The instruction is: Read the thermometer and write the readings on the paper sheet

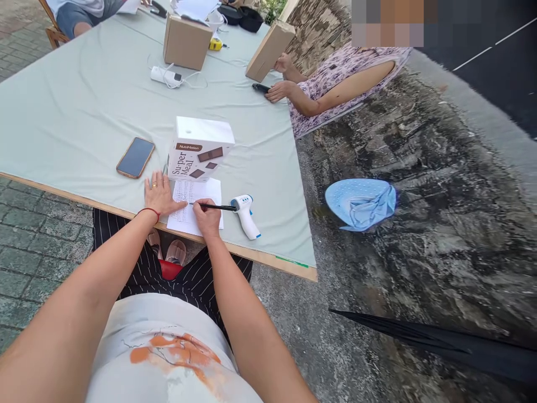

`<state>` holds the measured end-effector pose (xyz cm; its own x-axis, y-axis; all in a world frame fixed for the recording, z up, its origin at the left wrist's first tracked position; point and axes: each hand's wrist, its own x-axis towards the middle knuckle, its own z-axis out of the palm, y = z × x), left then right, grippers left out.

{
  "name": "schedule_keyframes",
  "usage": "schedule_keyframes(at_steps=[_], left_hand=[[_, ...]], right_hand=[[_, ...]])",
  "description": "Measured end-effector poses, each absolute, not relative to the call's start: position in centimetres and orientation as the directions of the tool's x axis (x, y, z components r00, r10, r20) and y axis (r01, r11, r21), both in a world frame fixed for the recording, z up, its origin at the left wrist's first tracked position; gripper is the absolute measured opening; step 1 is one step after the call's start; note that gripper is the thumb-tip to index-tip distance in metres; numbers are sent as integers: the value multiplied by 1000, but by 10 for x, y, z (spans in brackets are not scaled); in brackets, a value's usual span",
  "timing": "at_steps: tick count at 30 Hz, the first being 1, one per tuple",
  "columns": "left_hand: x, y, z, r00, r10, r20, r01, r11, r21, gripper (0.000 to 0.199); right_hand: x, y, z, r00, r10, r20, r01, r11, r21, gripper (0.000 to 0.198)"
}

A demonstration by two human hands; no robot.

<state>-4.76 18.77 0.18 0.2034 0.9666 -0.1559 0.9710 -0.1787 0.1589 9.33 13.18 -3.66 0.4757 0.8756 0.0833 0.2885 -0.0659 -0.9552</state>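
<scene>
printed paper lies at near edge of table; right hand grips black pen, tip at paper; left hand flat, spread open, thumb on paper; white box just beyond; phone left, white thermometer right.

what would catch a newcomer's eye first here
Probably the upright white and brown cardboard box on the pale green tablecloth. Below it in view, the right hand holds a slim black pen over a white printed sheet. Right of the tablecloth, a rounded light blue fabric piece stands out.
</scene>
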Motion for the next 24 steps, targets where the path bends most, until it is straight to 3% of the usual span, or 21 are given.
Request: schedule_keyframes(at_steps=[24], left_hand=[[-48, 188, 2, 198, 967, -162, 974, -174, 148, 111]], right_hand=[[94, 132, -37, 478, 876, 68, 282, -80, -956, 14]])
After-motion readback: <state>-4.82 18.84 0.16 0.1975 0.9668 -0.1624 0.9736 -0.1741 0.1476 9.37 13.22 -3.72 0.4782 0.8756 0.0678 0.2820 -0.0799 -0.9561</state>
